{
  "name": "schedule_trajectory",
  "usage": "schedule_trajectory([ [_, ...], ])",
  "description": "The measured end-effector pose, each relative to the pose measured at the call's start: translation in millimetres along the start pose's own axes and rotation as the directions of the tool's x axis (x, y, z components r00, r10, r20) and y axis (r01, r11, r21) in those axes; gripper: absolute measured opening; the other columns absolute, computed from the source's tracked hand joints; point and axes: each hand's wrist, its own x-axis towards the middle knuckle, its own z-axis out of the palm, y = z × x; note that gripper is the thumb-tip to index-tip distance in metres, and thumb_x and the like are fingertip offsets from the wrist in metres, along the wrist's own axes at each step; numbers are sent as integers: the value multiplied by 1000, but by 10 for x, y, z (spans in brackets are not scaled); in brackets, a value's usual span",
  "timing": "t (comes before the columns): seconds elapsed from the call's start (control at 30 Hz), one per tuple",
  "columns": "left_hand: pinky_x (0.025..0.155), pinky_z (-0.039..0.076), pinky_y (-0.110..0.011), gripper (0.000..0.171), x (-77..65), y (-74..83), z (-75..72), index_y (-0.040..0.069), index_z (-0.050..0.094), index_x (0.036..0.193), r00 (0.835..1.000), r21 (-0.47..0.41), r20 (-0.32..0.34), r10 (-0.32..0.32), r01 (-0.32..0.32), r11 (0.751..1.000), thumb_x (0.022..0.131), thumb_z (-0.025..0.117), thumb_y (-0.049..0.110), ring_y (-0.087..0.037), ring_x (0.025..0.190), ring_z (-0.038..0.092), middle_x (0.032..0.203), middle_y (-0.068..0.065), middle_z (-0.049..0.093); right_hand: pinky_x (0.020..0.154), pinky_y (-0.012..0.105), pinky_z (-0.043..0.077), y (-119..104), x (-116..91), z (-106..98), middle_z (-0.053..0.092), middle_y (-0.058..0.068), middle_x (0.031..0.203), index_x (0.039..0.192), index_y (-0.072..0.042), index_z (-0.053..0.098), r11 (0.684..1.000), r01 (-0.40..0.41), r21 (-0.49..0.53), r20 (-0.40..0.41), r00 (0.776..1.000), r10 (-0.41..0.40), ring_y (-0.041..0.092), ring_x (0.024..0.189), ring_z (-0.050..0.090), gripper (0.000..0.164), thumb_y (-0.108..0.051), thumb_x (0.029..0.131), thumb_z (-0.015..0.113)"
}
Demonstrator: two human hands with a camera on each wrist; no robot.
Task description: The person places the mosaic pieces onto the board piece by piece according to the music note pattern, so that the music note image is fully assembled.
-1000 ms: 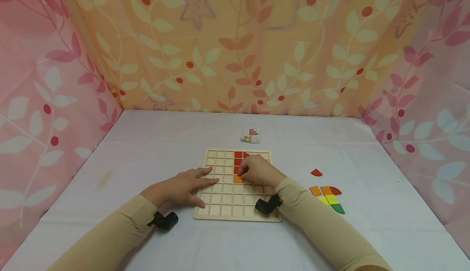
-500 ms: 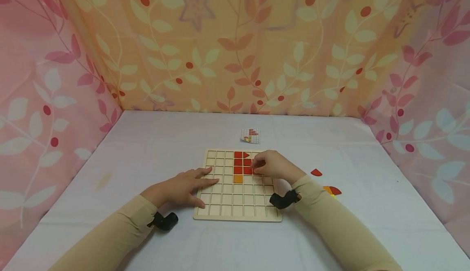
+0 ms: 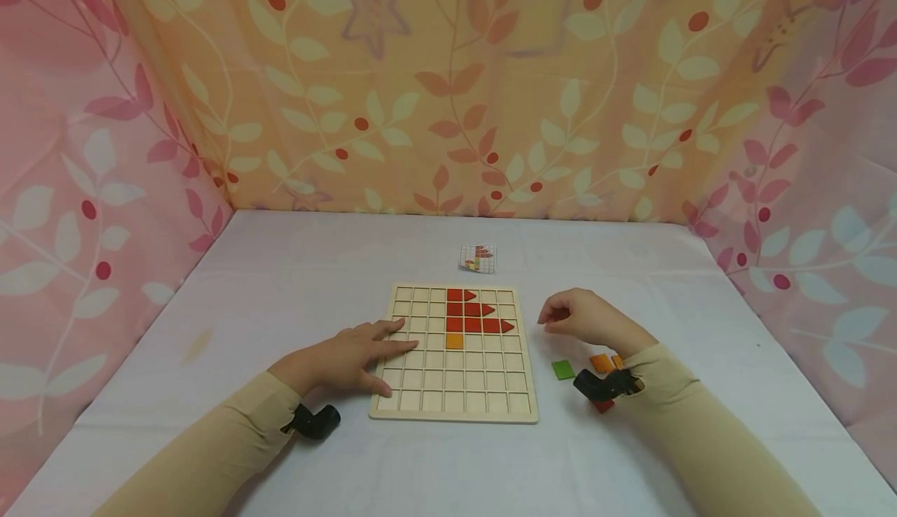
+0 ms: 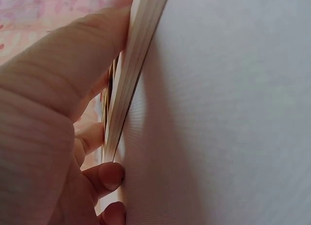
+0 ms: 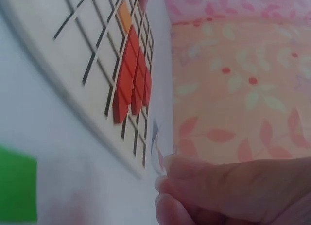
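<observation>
A pale wooden grid board [image 3: 420, 392] lies on the table. Red tiles [image 3: 464, 324] form three rows in its far half, each row ending in a pointed piece at the right. One orange square tile [image 3: 455, 341] sits just below them. The left hand [image 3: 350, 357] rests with spread fingers on the board's left side. In the left wrist view its thumb [image 4: 82, 50] lies along the board's edge. Off the right edge, the right hand [image 3: 596, 318] hovers with bent fingers, thumb near the fingertips; no tile shows between them in the right wrist view.
A small printed card [image 3: 478, 258] with a coloured pattern lies beyond the board. Right of the board are loose tiles: a green square [image 3: 563, 370], orange ones [image 3: 601, 363] and a red one [image 3: 603, 406], partly covered by the right wrist camera [image 3: 606, 385]. Patterned cloth surrounds the table.
The right hand has moved right, off the board, uncovering the pointed red ends of the second and third rows. The green square has come into sight. The left hand has stayed in place.
</observation>
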Motion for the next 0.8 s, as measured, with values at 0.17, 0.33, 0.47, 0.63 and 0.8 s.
schedule_trajectory([
  [0.17,102,20,-54,78,1,-6,2,41,28,141,1000,-1,-1,2,-2,1000,74,61,61,-31,136,18,153,2,11,66,29,44,153,-174,-78,60,0,78,87,-9,67,997,-72,15,11,997,72,17,75,50,5,-10,82,67],
  [0.33,102,20,-54,78,-3,7,-3,40,29,141,1000,-1,-1,-8,8,1000,74,62,60,-31,135,18,153,1,12,64,29,45,246,-305,-66,58,3,76,87,-10,67,989,-137,49,36,990,135,18,73,49,6,-8,81,67],
  [0.47,102,20,-54,77,-10,15,-8,39,30,141,1000,2,-3,-7,7,1000,74,63,58,-31,135,19,153,1,13,60,29,44,292,-359,9,56,3,73,85,-12,66,981,-172,87,74,983,166,18,69,49,8,-9,79,69],
  [0.63,102,20,-54,77,-15,7,-7,39,29,142,1000,7,-5,5,-5,1000,75,62,58,-31,135,19,152,1,13,54,27,41,310,-379,90,55,2,71,84,-15,65,983,-158,93,106,983,148,17,63,48,14,-8,75,72],
  [0.8,102,20,-55,78,-8,-4,0,39,28,142,1000,9,-7,14,-14,1000,74,61,60,-31,136,17,153,1,12,54,25,40,339,-377,148,54,0,71,86,-17,63,998,-53,46,125,991,47,15,64,48,19,-7,73,74],
])
